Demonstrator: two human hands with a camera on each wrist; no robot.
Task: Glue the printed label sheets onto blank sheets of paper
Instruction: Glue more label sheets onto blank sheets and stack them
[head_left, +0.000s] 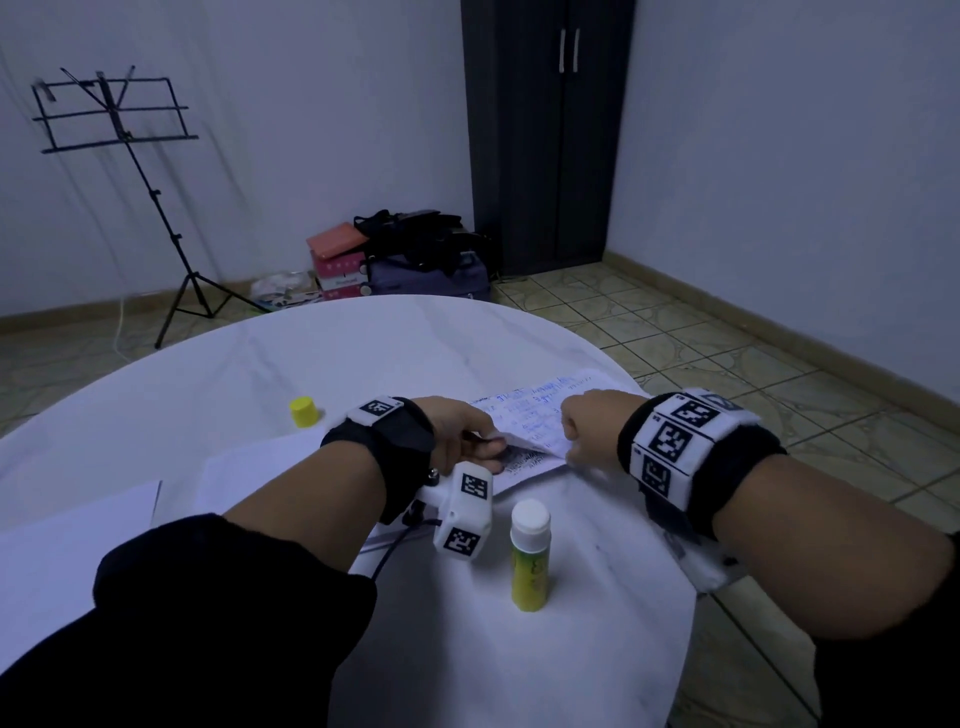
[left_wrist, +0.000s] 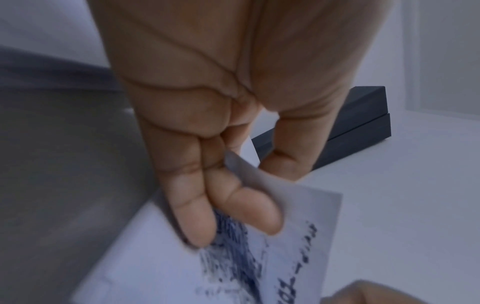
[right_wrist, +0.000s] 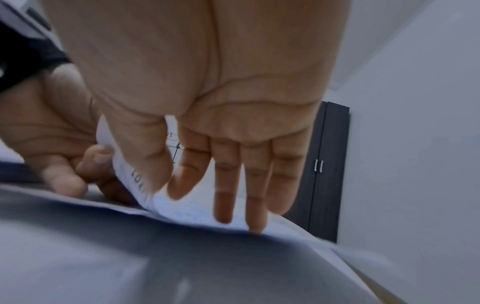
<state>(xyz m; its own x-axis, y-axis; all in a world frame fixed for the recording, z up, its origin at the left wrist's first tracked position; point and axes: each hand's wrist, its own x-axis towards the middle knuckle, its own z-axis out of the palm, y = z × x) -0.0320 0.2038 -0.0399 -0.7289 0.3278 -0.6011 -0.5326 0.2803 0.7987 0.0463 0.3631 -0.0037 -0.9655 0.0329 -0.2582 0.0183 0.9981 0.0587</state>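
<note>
A printed label sheet with blue writing lies on the round white table, right of centre. My left hand pinches its near edge, which curls up between fingers and thumb in the left wrist view. My right hand pinches the same sheet between thumb and index finger, with the other fingers straight on the paper. A yellow glue stick with a white top stands uncapped near the front. Its yellow cap sits further left. Blank sheets lie at the left.
The table's right edge runs just under my right wrist, with tiled floor beyond. On the floor behind the table stand a black music stand, a dark cupboard and a pile of bags and boxes.
</note>
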